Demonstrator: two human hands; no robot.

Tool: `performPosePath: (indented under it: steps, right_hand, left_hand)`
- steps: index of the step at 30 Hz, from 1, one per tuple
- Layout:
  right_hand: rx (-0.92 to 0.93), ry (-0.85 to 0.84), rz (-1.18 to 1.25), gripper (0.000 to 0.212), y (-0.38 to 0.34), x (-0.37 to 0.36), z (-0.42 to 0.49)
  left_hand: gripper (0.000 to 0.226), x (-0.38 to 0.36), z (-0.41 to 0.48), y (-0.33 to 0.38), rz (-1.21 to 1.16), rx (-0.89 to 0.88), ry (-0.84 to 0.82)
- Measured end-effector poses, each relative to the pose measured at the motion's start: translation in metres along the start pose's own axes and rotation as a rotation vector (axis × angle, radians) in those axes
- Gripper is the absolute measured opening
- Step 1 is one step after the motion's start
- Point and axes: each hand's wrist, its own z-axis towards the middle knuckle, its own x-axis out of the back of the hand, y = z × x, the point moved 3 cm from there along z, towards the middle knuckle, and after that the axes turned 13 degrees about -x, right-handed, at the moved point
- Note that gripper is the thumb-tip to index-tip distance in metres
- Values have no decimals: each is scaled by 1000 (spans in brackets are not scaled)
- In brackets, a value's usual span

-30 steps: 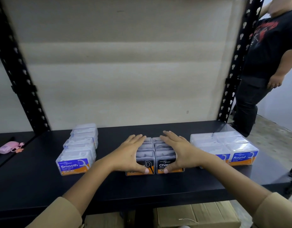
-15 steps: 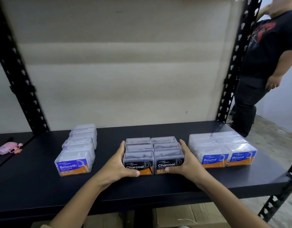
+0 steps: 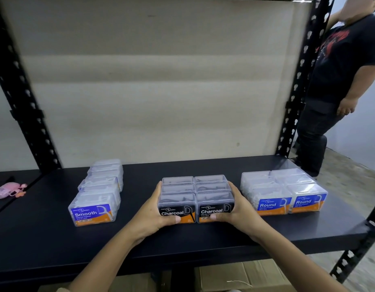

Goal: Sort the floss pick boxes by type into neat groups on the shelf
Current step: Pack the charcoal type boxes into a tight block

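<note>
Smooth boxes (image 3: 95, 199) and Round boxes (image 3: 283, 192) flank hand-held Charcoal boxes (image 3: 196, 197).

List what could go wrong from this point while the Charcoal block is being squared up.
1. The left hand and right hand press only the sides of the Charcoal group; uneven pressure could skew its rows or pop a middle box out of line.
2. The group sits nearer the shelf front edge than its back; pulling it closer could tip the front boxes off.
3. The Smooth group looks staggered, so it may be left untidy.
</note>
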Motion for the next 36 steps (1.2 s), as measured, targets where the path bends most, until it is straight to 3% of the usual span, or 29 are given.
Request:
performPosePath:
  steps: [5, 9, 12, 16, 20, 24, 36]
  right_hand:
    - [-6, -24, -24, 85, -2, 1, -3]
    - [-36, -40, -109, 94, -13, 6, -9]
    - [31, 35, -269, 120, -24, 12, -12]
    - [187, 27, -606, 119, -47, 12, -8]
    - [180, -59, -966, 122, -58, 8, 12]
    - [140, -129, -1125, 122, -53, 2, 22]
    - [180, -109, -1148, 117, -47, 3, 24]
  left_hand:
    - [114, 0, 1, 0, 0, 11, -18]
    - [128, 3, 0, 8, 64, 43, -48]
    - [135, 13, 1, 26, 278, 5, -46]
    - [129, 18, 12, 47, 623, -96, -204]
    - [128, 13, 30, 50, 920, -91, -366]
    - [124, 3, 36, 46, 931, -43, -454]
    - [118, -5, 33, 44, 942, -80, -420]
